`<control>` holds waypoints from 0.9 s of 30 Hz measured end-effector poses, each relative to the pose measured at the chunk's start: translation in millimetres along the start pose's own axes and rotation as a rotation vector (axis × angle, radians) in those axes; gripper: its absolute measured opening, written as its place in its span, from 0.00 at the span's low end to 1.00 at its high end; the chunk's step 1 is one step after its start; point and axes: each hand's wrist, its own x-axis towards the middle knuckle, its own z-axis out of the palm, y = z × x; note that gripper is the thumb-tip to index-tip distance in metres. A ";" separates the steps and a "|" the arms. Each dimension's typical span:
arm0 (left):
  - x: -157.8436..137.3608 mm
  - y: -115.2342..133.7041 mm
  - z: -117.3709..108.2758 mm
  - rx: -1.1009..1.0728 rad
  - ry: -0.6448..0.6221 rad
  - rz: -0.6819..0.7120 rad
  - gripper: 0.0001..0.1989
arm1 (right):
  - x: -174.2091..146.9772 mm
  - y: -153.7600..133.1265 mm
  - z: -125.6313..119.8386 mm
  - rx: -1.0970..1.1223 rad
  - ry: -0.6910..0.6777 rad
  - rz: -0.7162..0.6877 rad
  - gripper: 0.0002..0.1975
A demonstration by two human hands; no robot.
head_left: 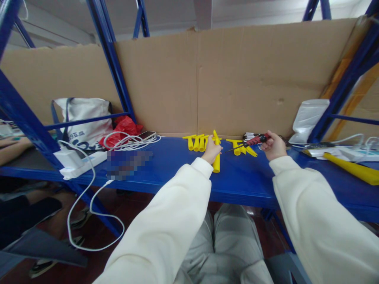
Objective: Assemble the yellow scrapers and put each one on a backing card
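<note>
My left hand point(212, 150) is closed around a yellow plastic piece with a tube-shaped end point(216, 163), held over the blue shelf top; its middle is partly hidden by my fingers. In my right hand point(274, 146) is a screwdriver point(256, 141) with a red and black handle. Its thin dark shaft points left, toward the held piece, with a gap between them. Several similar yellow T-shaped pieces point(196, 144) stand in a row just left of my left hand. More yellow pieces point(237, 147) lie beneath the screwdriver's shaft.
A power strip point(84, 163) and coiled white cable point(134, 141) lie at left, near a white cloth bag point(85, 120) and a red plastic bag point(122, 128). Cardboard point(237, 79) walls the back. A larger yellow piece point(352, 169) lies at right. Another person's arm point(13, 148) shows far left.
</note>
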 end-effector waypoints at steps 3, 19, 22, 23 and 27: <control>-1.4 1.6 -0.3 -0.007 0.000 -0.001 0.35 | -4.0 -0.8 5.9 0.018 0.019 0.098 0.22; 0.6 1.1 0.9 0.023 -0.001 0.065 0.32 | -30.7 12.0 28.3 -0.645 -0.240 0.333 0.12; 3.7 -1.3 1.8 0.053 0.001 0.087 0.32 | -29.0 16.4 25.3 -0.763 -0.336 0.268 0.13; 4.8 -2.6 2.1 0.060 0.004 0.097 0.32 | -28.1 17.1 24.3 -0.797 -0.365 0.247 0.12; 9.1 -8.9 3.5 0.096 -0.022 0.090 0.33 | -25.9 16.1 22.8 -1.000 -0.430 0.202 0.07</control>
